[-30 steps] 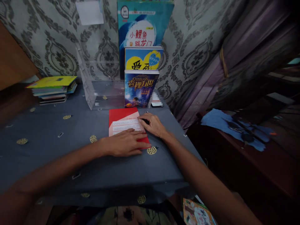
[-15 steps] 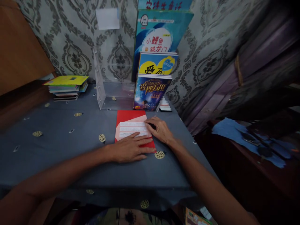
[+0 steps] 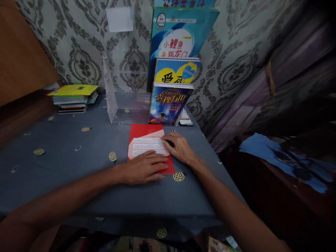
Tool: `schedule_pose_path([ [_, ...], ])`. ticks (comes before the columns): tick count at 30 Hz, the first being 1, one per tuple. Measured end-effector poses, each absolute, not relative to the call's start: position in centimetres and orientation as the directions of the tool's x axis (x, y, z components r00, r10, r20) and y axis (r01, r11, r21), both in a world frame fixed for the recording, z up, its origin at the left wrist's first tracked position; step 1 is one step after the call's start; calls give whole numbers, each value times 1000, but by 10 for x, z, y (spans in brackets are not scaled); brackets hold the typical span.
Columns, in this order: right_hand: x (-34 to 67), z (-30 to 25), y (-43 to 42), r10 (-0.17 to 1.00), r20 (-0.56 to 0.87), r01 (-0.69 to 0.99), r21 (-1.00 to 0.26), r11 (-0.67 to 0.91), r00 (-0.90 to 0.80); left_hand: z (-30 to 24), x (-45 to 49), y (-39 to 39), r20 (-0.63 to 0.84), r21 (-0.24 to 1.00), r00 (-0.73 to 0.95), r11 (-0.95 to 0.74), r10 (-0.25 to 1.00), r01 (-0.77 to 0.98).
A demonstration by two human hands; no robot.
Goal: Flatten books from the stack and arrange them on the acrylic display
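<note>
A red booklet (image 3: pixel 144 129) lies on the cloth-covered table in front of me, with a pale panel and white text boxes on its face. The print looks upside down from here. My left hand (image 3: pixel 145 168) rests flat across its lower part, fingers stretched to the right and covering some of the text. At the booklet's right edge, my right hand (image 3: pixel 180 148) has its fingers bent, with thumb and forefinger tips brought together on the edge. How firmly they grip is hard to see.
Behind the booklet stands a clear tiered rack (image 3: pixel 112 94), its right side holding several upright books (image 3: pixel 170 105). A stack of books (image 3: pixel 73 99) sits at the back left. On the right, a blue cloth (image 3: pixel 273 157) lies on a dark surface beyond the table edge.
My left hand has drawn back slightly to the left, and its fingers lie closer together. The right hand keeps its place at the booklet's edge. The view has shifted a little.
</note>
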State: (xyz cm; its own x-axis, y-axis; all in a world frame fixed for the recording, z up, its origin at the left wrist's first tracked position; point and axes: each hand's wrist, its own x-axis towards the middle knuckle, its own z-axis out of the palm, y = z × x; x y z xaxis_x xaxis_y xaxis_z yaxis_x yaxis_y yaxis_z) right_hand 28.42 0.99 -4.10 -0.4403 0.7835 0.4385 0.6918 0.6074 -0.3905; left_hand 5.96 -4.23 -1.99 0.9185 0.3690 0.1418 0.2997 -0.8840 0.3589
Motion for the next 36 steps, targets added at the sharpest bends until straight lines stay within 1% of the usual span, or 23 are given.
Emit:
schedule_pose_path([
  [3, 282, -42, 8, 807, 415, 736, -364, 571, -420, -13, 55, -36, 227, 545, 840, -779, 492, 309],
  [4, 281, -42, 7, 812, 414, 750, -353, 560, -411, -10, 52, -31, 234, 603, 809, -733, 540, 315],
  [5, 279, -41, 6, 813, 417, 759, -343, 554, -405, -6, 47, -24, 232, 646, 785, -694, 575, 318],
  [7, 276, -40, 3, 801, 437, 757, -329, 565, -409, 1, 31, -6, 140, 676, 809, -652, 570, 342],
  [8, 274, -39, 1, 791, 447, 748, -325, 579, -418, 4, 21, 3, 89, 652, 832, -664, 547, 366],
  [10, 269, -36, -2, 765, 459, 714, -327, 619, -452, 7, 0, 19, -13, 536, 843, -708, 538, 460],
  [12, 263, -35, -6, 736, 468, 666, -344, 661, -489, 7, -17, 28, -146, 455, 830, -708, 538, 540],
  [15, 254, -35, -12, 683, 494, 580, -371, 725, -537, 2, -28, 30, -266, 414, 821, -709, 505, 571],
  [18, 246, -36, -16, 651, 507, 522, -391, 758, -565, -1, -25, 25, -307, 400, 819, -715, 485, 573],
  [21, 241, -36, -19, 638, 511, 498, -398, 770, -577, -2, -19, 22, -343, 379, 809, -719, 476, 583],
  [24, 240, -37, -20, 618, 507, 475, -395, 786, -601, -2, -17, 21, -328, 355, 816, -738, 476, 573],
  [26, 239, -38, -20, 599, 503, 460, -384, 800, -623, -1, -16, 20, -326, 342, 812, -741, 484, 579],
  [29, 239, -39, -20, 576, 503, 457, -350, 818, -645, 3, -13, 18, -367, 329, 777, -710, 511, 622],
  [33, 238, -40, -20, 558, 520, 455, -324, 829, -646, 9, -6, 14, -428, 313, 734, -675, 528, 668],
  [36, 238, -41, -20, 557, 528, 460, -317, 829, -641, 10, -2, 10, -438, 289, 714, -666, 547, 688],
])
